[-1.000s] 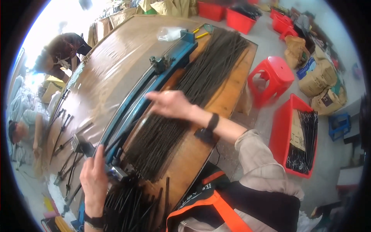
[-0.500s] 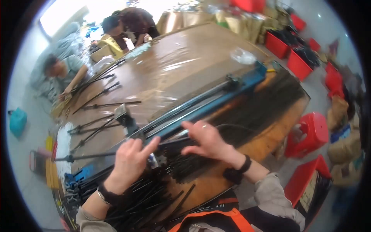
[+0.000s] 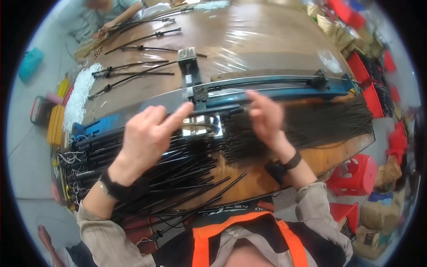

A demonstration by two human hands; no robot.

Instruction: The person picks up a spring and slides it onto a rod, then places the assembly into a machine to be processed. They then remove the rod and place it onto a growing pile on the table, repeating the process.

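Note:
My left hand (image 3: 149, 140) is closed around a long black rod (image 3: 218, 109), with the index finger stretched along it. Much of the rod's middle is hidden by this hand. Right at the fingertip stands a metal clamping block (image 3: 200, 95) on the near end of a blue rail fixture (image 3: 275, 95). My right hand (image 3: 266, 115) hovers by the rod's right end, index finger and thumb apart; it is blurred and nothing shows in it. Below the rod lies a shiny metal block (image 3: 202, 127) with a curved tube across it.
Many black rods (image 3: 178, 173) are heaped at the near left; a bundle of thin dark rods (image 3: 320, 124) lies right. Several rods with fittings (image 3: 142, 48) rest across the table. A co-worker's hand (image 3: 104, 30) works at the far left. A red stool (image 3: 356, 175) stands right.
The view has tipped and shifted, bringing the near rods and fixture more into sight. My right hand has turned upward, fingers pointing away. My left hand stays at the clamping block.

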